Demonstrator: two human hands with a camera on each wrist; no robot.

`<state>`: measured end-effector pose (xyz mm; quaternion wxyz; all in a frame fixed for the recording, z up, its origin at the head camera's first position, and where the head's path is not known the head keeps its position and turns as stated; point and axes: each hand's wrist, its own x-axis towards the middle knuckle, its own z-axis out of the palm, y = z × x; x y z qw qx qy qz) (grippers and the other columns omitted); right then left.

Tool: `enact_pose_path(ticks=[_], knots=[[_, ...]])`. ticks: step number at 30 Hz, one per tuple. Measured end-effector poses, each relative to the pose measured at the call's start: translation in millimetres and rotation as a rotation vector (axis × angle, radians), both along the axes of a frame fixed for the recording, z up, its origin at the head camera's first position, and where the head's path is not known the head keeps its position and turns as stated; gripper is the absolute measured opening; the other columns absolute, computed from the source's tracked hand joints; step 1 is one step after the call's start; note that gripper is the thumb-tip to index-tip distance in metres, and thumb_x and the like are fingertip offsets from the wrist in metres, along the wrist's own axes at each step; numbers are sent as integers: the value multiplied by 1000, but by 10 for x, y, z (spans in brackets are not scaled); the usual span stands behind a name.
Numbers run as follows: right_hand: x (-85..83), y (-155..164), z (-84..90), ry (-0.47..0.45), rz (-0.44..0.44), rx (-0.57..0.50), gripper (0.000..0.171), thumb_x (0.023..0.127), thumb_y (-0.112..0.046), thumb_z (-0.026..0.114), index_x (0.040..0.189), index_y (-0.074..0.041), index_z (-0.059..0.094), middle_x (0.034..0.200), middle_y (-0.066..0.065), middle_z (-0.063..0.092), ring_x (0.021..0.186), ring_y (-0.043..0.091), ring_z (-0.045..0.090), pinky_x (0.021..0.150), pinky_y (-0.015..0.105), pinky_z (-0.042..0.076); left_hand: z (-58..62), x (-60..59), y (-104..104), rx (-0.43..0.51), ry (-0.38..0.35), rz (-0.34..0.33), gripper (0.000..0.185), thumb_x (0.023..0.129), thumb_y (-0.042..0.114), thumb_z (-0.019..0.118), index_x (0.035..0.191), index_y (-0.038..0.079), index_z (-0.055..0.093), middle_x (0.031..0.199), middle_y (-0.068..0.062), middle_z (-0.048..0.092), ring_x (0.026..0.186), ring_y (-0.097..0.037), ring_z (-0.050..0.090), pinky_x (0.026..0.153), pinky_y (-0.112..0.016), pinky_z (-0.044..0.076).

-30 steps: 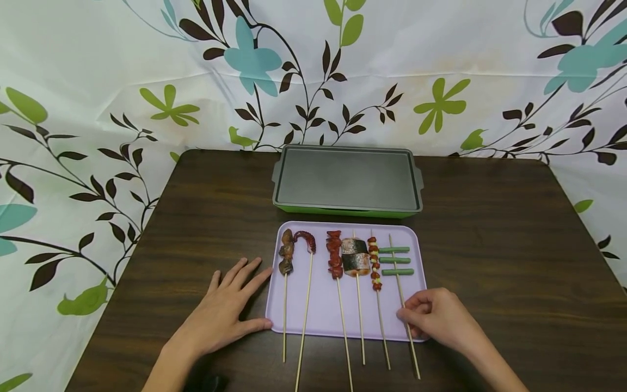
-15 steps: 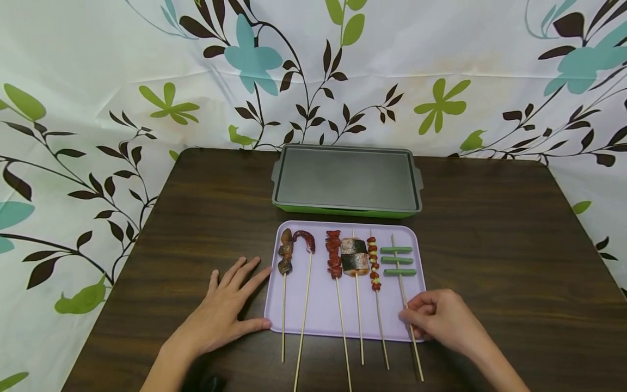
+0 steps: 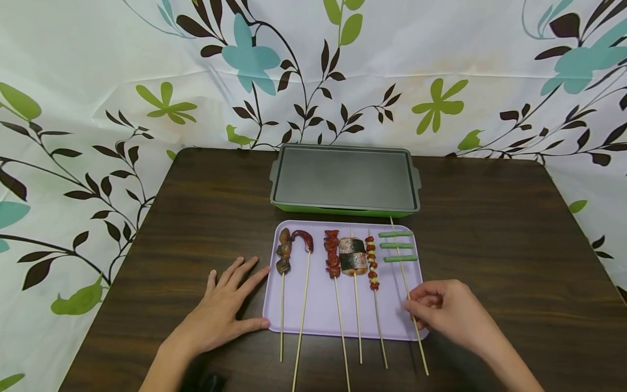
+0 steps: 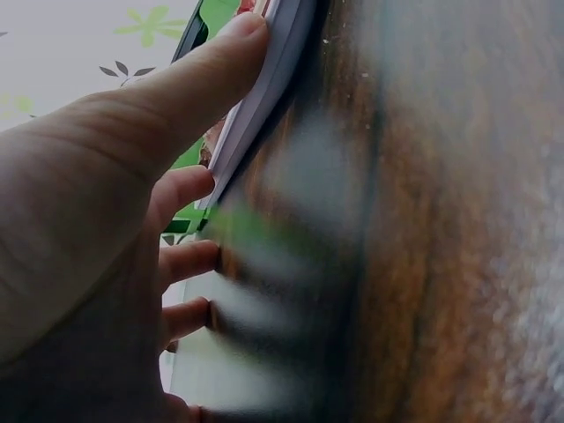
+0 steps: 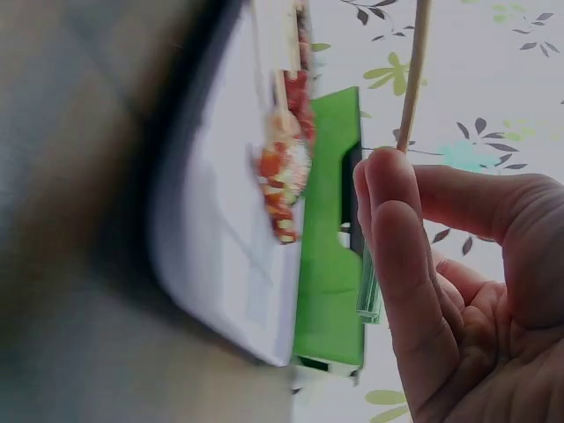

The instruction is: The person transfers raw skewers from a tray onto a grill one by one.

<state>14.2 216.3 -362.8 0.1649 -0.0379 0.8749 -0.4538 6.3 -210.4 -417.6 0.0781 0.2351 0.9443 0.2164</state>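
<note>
A lilac tray (image 3: pixel 318 307) holds several food skewers side by side. My right hand (image 3: pixel 415 308) pinches the stick of the rightmost one, the green bean skewer (image 3: pixel 398 246), whose tip reaches past the tray's far edge. In the right wrist view my fingertips (image 5: pixel 388 189) grip the stick (image 5: pixel 414 70), with a green bean piece (image 5: pixel 370 295) by the palm. My left hand (image 3: pixel 242 298) lies flat on the table, its thumb (image 4: pixel 207 66) against the tray's left edge (image 4: pixel 269 84). The other skewers carry seafood (image 3: pixel 284 257), red meat (image 3: pixel 333 260), a fish roll (image 3: pixel 354 262) and sausage pieces (image 3: pixel 372 262).
A grey grill pan (image 3: pixel 345 178) on a green base stands just behind the tray. The brown wooden table (image 3: pixel 490 234) is walled by a floral curtain (image 3: pixel 98 81) at the back and sides. A small dark object (image 3: pixel 210 381) lies at the table's front edge.
The green bean skewer has slid away from me toward the grill pan, its tip now past the tray's far edge. My right hand moved with it. The left hand stayed put.
</note>
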Motion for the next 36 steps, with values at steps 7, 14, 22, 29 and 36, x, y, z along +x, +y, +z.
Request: enact_pose_path(ticks=[7, 14, 22, 29, 36], knots=[[-241, -28, 191, 31, -51, 1, 22, 86, -16, 77, 93, 3, 71, 66, 0, 68, 57, 19, 65, 56, 28, 54, 15, 2, -3, 19, 22, -1, 92, 80, 66, 67, 155, 29, 30, 159, -8, 25, 146, -37, 15, 98, -79, 11], [-593, 39, 272, 95, -78, 10, 23, 88, -12, 74, 97, 9, 71, 72, 8, 70, 59, 24, 68, 56, 31, 57, 19, 1, -8, 25, 3, -1, 92, 80, 66, 67, 156, 29, 29, 160, -7, 23, 147, -37, 13, 98, -80, 10], [-965, 67, 239, 112, -73, 16, 26, 91, -14, 71, 100, 11, 70, 70, 10, 70, 57, 20, 67, 55, 29, 56, 7, -8, -6, 12, -2, -1, 92, 79, 67, 66, 155, 30, 30, 160, -6, 23, 147, -36, 12, 99, -79, 9], [-1150, 40, 226, 114, -72, 76, 28, 93, -15, 69, 103, 11, 70, 71, 10, 70, 57, 18, 67, 56, 33, 57, 4, 0, -1, 16, -2, -3, 92, 80, 67, 66, 156, 29, 30, 160, -7, 22, 147, -36, 11, 99, -79, 9], [-1245, 11, 259, 143, -79, 165, 26, 94, -18, 67, 101, 7, 72, 67, 7, 70, 56, 20, 67, 53, 30, 56, -4, 16, 0, 22, 0, 3, 91, 80, 67, 66, 156, 29, 30, 160, -7, 22, 147, -37, 12, 98, -79, 8]])
